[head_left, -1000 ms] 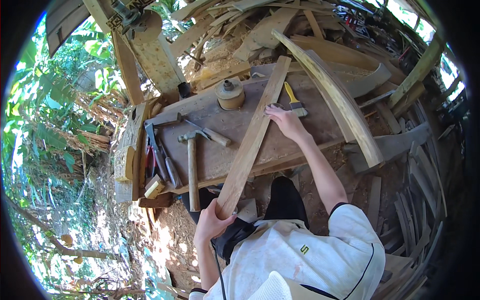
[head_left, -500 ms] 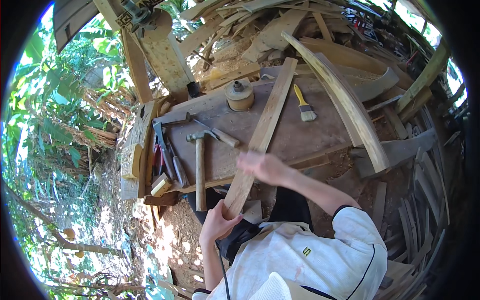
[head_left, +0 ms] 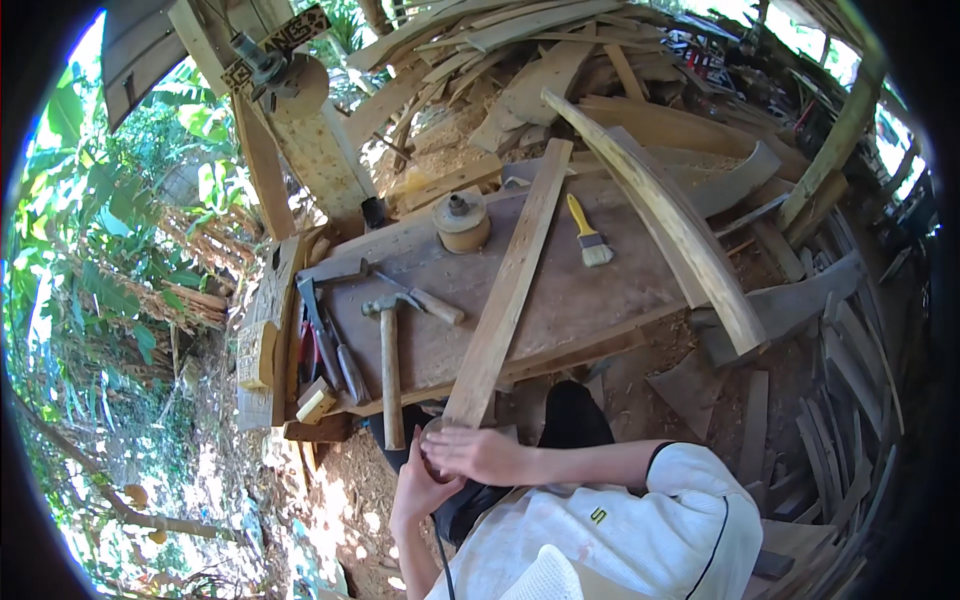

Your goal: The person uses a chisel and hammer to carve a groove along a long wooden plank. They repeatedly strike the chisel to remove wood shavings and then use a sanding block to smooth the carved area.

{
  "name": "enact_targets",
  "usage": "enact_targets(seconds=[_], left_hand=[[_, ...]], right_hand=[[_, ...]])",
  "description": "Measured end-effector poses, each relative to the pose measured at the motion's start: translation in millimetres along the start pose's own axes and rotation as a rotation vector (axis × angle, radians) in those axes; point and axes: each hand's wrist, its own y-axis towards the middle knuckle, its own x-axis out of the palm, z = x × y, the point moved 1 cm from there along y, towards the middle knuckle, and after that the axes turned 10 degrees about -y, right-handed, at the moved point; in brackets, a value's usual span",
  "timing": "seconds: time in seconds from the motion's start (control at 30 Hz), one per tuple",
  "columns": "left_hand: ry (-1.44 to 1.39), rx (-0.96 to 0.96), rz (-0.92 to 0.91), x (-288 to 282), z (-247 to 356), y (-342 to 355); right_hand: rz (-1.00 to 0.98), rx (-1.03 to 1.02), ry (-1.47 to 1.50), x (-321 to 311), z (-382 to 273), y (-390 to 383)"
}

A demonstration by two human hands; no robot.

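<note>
A long wooden board (head_left: 510,285) slants across the workbench, its near end reaching over the edge toward my lap. My left hand (head_left: 420,490) is closed around that near end, partly covered by the other hand. Across the same end lies my right hand (head_left: 480,455), fingers stretched out flat over the wood and pointing left. A small rounded edge shows by the fingertips; I cannot make out what it is. A claw hammer (head_left: 389,360) rests just left of the board, its handle jutting over the bench edge near my left hand.
On the workbench (head_left: 620,290) sit a round wooden block with a metal top (head_left: 462,225), a yellow-handled brush (head_left: 588,235), a second hammer-like tool (head_left: 430,302) and chisels (head_left: 350,370). A curved timber (head_left: 670,220) leans at the right. Planks (head_left: 540,90) pile up behind.
My right hand has come down and left along the board to its near end, beside my left hand. The whole view has shifted slightly; the board keeps its place on the bench.
</note>
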Motion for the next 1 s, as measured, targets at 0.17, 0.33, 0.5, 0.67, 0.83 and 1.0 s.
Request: enact_targets(seconds=[0.17, 0.33, 0.5, 0.67, 0.83, 1.0], left_hand=[[-0.132, -0.096, 0.000, -9, 8, -20], [-0.174, -0.021, -0.048, -7, -7, -13], [-0.078, -0.007, 0.000, -10, 9, -20], [-0.004, -0.016, -0.073, -13, 9, -11], [-0.059, -0.045, -0.099, -16, 15, -12], [-0.052, -0.059, -0.123, -16, 8, -9]], right_hand=[[0.052, 0.267, -0.091, -20, 59, 11], [0.042, 0.067, 0.010, -2, 3, 7], [0.056, 0.280, -0.046, -27, 64, 13], [0.008, 0.036, -0.012, -12, 19, 11], [0.059, 0.166, -0.078, -35, 80, 17], [-0.048, 0.031, -0.008, -16, 30, 17]])
